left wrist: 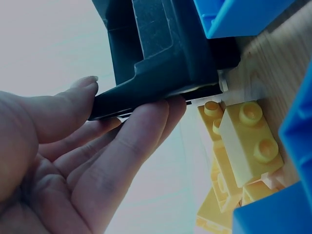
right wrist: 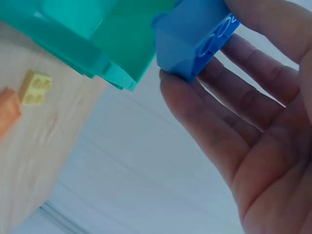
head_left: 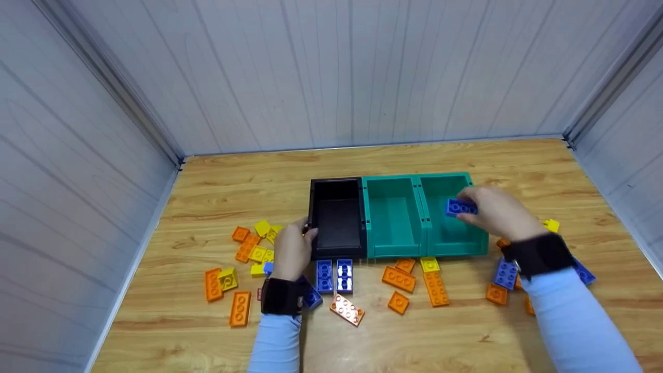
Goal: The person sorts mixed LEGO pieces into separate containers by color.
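Note:
My left hand (head_left: 291,249) grips the left edge of the black bin (head_left: 337,223); in the left wrist view, the thumb lies on one side of the bin's rim (left wrist: 141,90) and the fingers on the other. Between thumb and fingers, my right hand (head_left: 500,213) pinches a blue toy brick (head_left: 460,207) above the right green bin (head_left: 453,239). Its hollow underside faces the head camera. The middle green bin (head_left: 392,223) joins the black and right green bins in a row. No bricks show inside the three bins.
Yellow bricks (head_left: 261,228) and orange bricks (head_left: 240,309) lie around the left hand. Blue bricks (head_left: 324,276) and more orange bricks (head_left: 399,278) lie in front of the bins. Another blue brick (head_left: 505,273) is near the right forearm. Pale panel walls (head_left: 331,77) enclose the wooden table (head_left: 233,176).

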A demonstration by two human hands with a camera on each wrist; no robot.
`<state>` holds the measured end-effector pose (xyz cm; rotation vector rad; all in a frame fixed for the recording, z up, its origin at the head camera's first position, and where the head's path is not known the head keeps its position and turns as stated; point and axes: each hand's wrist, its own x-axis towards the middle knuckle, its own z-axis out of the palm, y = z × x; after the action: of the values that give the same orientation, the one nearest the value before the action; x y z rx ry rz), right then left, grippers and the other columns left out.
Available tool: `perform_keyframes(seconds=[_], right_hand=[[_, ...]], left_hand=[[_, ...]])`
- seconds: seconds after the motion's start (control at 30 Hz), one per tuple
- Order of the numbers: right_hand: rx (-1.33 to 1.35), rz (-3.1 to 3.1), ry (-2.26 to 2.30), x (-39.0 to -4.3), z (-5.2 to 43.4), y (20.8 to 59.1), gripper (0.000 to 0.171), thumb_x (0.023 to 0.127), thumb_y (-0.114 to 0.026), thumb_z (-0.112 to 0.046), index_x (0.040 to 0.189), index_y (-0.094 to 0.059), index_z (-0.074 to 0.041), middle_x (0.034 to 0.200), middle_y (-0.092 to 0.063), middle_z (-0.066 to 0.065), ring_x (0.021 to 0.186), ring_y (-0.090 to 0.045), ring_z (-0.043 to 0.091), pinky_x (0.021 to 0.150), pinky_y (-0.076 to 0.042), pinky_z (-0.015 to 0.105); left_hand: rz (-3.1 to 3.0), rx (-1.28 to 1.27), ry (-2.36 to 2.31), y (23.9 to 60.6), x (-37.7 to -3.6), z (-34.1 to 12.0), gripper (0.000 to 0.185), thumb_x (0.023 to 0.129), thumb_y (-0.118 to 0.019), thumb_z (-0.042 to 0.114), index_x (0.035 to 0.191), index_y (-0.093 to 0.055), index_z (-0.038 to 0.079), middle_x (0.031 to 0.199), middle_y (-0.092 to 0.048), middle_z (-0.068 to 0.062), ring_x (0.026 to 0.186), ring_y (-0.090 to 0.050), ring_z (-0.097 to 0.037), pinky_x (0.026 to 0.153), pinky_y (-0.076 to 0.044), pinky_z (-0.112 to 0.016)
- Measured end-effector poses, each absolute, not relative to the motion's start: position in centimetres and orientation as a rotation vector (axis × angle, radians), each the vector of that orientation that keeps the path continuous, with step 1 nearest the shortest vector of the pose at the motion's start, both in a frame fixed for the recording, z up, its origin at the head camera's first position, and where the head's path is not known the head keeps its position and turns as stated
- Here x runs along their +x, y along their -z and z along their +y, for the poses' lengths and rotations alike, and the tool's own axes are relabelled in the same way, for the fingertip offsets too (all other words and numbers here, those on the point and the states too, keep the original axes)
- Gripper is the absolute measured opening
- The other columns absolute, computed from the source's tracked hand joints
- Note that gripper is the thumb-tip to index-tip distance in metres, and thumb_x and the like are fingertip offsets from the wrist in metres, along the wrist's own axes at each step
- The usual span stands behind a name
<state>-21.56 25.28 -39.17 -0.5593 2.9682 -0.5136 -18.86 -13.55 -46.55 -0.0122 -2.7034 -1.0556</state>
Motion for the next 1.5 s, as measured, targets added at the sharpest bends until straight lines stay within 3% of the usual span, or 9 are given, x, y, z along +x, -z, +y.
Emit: perform_keyframes(seconds=[0.27,0.57,0.73,0.9,1.07,1.2,1.33,1.5], right_hand=[[-0.675,2.869,0.276,-26.1,24.4,40.8,0.030,0.085,-0.078,-0.009,0.108,-0.067,0.008,0.095,-0.068,0.018,0.085,-0.066,0.031,0.075,-0.055,0.046],[-0.713,2.890,0.129,-28.4,23.2,42.7,0.022,0.084,-0.078,-0.005,0.099,-0.066,0.006,0.087,-0.066,0.016,0.079,-0.063,0.032,0.070,-0.053,0.045],[-0.711,2.889,0.136,-28.9,23.0,43.5,0.021,0.085,-0.076,-0.002,0.102,-0.066,0.006,0.087,-0.066,0.017,0.080,-0.064,0.033,0.069,-0.054,0.046],[-0.704,2.881,0.159,-28.7,23.7,43.6,0.026,0.086,-0.074,0.000,0.108,-0.066,0.010,0.097,-0.068,0.023,0.089,-0.065,0.038,0.077,-0.054,0.049],[-0.739,2.897,0.209,-27.9,24.9,41.2,0.032,0.085,-0.073,0.001,0.115,-0.065,0.011,0.111,-0.067,0.027,0.103,-0.063,0.044,0.088,-0.051,0.053],[-0.748,2.899,0.234,-26.5,26.1,38.5,0.031,0.087,-0.072,-0.001,0.116,-0.067,0.008,0.112,-0.067,0.025,0.103,-0.064,0.042,0.086,-0.052,0.053],[-0.725,2.944,0.279,-24.5,27.6,36.2,0.027,0.090,-0.071,-0.004,0.116,-0.068,0.003,0.109,-0.069,0.021,0.097,-0.065,0.037,0.082,-0.054,0.051],[-0.758,3.101,0.513,-21.5,29.8,35.9,0.020,0.092,-0.070,-0.007,0.111,-0.070,0.000,0.103,-0.071,0.017,0.090,-0.066,0.033,0.076,-0.055,0.050]], left_hand=[[-2.728,-0.018,1.053,46.6,-18.8,-12.9,0.032,0.094,-0.068,0.010,0.121,-0.066,-0.008,0.112,-0.068,-0.025,0.103,-0.066,-0.039,0.088,-0.052,-0.049],[-2.752,-0.006,1.048,46.4,-18.7,-12.5,0.034,0.095,-0.067,0.012,0.123,-0.065,-0.008,0.114,-0.067,-0.025,0.104,-0.066,-0.039,0.089,-0.052,-0.049],[-2.749,0.003,1.070,46.6,-18.8,-12.3,0.034,0.094,-0.068,0.011,0.122,-0.065,-0.008,0.114,-0.067,-0.025,0.105,-0.066,-0.038,0.090,-0.052,-0.048],[-2.754,-0.010,1.095,46.8,-18.9,-12.0,0.035,0.094,-0.068,0.011,0.123,-0.064,-0.009,0.115,-0.067,-0.025,0.105,-0.066,-0.037,0.089,-0.053,-0.048],[-2.725,-0.066,1.062,46.9,-19.2,-11.9,0.030,0.093,-0.069,0.010,0.118,-0.067,-0.007,0.107,-0.070,-0.024,0.098,-0.068,-0.038,0.083,-0.053,-0.050],[-2.717,-0.099,1.028,47.1,-19.4,-12.0,0.026,0.093,-0.069,0.010,0.114,-0.069,-0.006,0.101,-0.071,-0.023,0.093,-0.068,-0.039,0.079,-0.053,-0.051],[-2.731,-0.083,1.056,47.1,-19.6,-12.0,0.030,0.094,-0.068,0.011,0.118,-0.068,-0.006,0.106,-0.070,-0.024,0.097,-0.068,-0.039,0.083,-0.053,-0.050],[-2.750,-0.055,1.107,47.1,-19.7,-12.2,0.032,0.094,-0.067,0.009,0.123,-0.066,-0.006,0.113,-0.068,-0.024,0.102,-0.067,-0.037,0.087,-0.053,-0.048]])
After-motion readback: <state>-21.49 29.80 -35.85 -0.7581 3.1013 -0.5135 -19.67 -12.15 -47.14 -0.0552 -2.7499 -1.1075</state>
